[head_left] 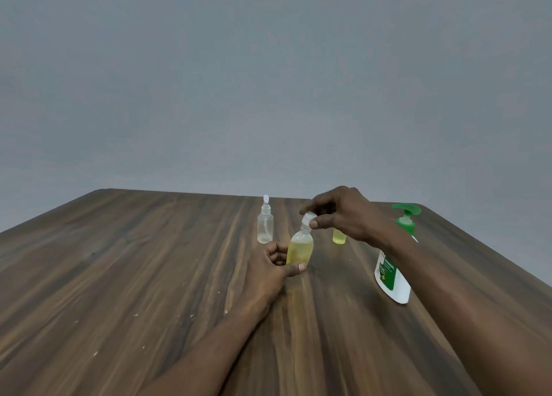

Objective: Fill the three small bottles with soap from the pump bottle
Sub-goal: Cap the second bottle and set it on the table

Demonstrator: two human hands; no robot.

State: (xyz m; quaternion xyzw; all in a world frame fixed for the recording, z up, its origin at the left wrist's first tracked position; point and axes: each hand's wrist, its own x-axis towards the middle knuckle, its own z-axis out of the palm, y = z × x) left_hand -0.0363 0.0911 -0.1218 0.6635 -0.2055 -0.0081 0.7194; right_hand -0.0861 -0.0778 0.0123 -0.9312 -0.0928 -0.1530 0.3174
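Observation:
My left hand [270, 265] grips a small clear bottle [300, 247] filled with yellow soap, tilted slightly to the right above the table. My right hand [340, 213] pinches the white cap [308, 217] on that bottle's neck between thumb and fingers. A second small bottle [265, 225], clear and nearly empty, stands upright behind and to the left with its flip cap open. A third small bottle [339, 236] holding yellow soap stands behind my right hand, its top hidden. The white pump bottle [394, 276] with a green pump head stands at the right, partly behind my right forearm.
Everything stands on a dark wooden table [149, 276] whose far edge meets a plain grey wall. The table's right edge runs close past the pump bottle.

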